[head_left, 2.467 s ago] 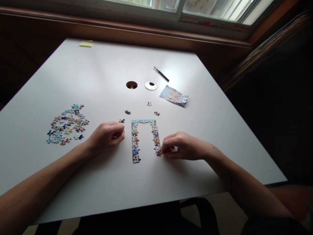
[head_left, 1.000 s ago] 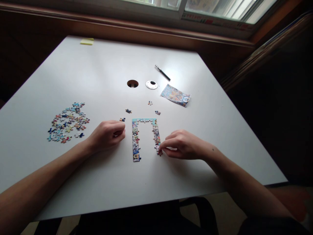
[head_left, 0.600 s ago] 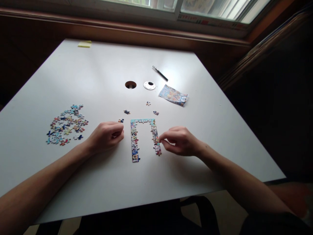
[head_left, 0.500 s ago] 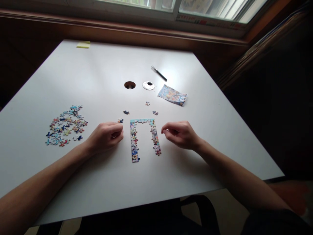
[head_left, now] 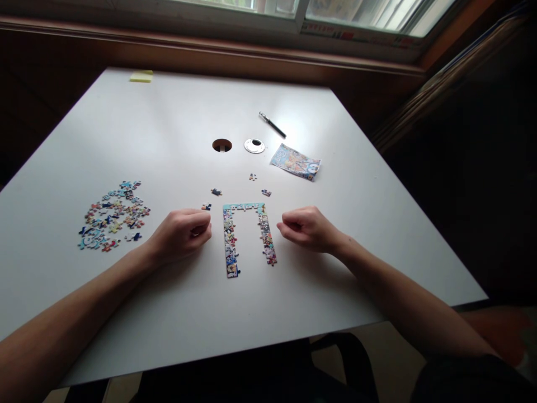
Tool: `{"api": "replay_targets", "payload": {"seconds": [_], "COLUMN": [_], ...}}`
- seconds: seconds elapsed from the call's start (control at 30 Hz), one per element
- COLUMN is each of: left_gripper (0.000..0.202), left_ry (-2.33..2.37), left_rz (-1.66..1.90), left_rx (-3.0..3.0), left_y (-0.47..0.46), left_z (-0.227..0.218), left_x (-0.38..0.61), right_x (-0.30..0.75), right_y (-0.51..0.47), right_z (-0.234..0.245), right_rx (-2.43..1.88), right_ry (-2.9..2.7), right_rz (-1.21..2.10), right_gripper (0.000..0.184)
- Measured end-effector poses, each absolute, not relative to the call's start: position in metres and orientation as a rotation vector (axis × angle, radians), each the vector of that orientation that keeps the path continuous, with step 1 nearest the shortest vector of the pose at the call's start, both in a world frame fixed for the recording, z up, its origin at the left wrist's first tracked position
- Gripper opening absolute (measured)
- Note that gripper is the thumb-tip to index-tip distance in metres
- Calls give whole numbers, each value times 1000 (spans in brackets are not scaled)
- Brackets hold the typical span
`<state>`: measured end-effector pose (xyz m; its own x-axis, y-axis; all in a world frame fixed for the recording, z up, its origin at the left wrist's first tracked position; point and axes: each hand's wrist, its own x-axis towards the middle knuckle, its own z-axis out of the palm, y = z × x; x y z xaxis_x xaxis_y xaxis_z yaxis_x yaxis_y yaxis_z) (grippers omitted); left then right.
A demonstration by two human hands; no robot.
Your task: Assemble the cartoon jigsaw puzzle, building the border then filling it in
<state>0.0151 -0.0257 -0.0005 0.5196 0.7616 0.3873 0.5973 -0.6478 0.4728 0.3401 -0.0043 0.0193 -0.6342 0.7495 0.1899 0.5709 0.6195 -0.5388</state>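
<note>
Partly joined jigsaw border (head_left: 230,246) lies between my hands, with a top edge and two sides; its bottom is open and the left side reaches lower. Just left of it, my left hand (head_left: 184,230) rests on the table in a loose fist, no piece visible in it. A loose puzzle piece (head_left: 206,206) lies just beyond its knuckles. To the right of the border, my right hand (head_left: 308,228) is also curled closed, touching no piece. Further loose pieces, a dark one (head_left: 216,192), another (head_left: 266,192) and a small one (head_left: 253,177), lie above the border.
A heap of loose puzzle pieces (head_left: 113,218) spreads at the left of the white table (head_left: 176,319). Beyond the border are a creased picture sheet (head_left: 296,162), a pen (head_left: 272,125), a round cover (head_left: 254,146) and a cable hole (head_left: 222,145). Yellow sticky notes (head_left: 141,76) lie at the far edge.
My right hand has curled its fingers in more tightly and shifted very slightly away from the border. My left hand and the puzzle pieces stay put.
</note>
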Motion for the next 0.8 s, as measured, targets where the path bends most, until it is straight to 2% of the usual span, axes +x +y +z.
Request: {"api": "replay_targets", "payload": {"seconds": [0.2,0.37,0.4,0.6,0.8], "left_gripper": [34,35,35,29,24], "left_ry": [1135,1132,1133,1247,1455], "left_rz": [828,831,830,916,917], "left_rx": [2485,2481,2480,2464,2406], "left_y": [-25,-26,-26,-23,-19], "left_z": [-1,-1,-1,4,4], "left_x": [15,14,15,18,20], "right_x": [341,342,342,341,339], "right_y": [0,8,9,15,19], "right_z": [15,8,6,-2,-7], "right_rx": [-1023,-996,-1006,-1211,-1364], "right_ry": [-2380,-2365,-2374,-2439,-2362], "right_rz": [613,473,437,274,249], "right_gripper": [43,13,13,42,42]}}
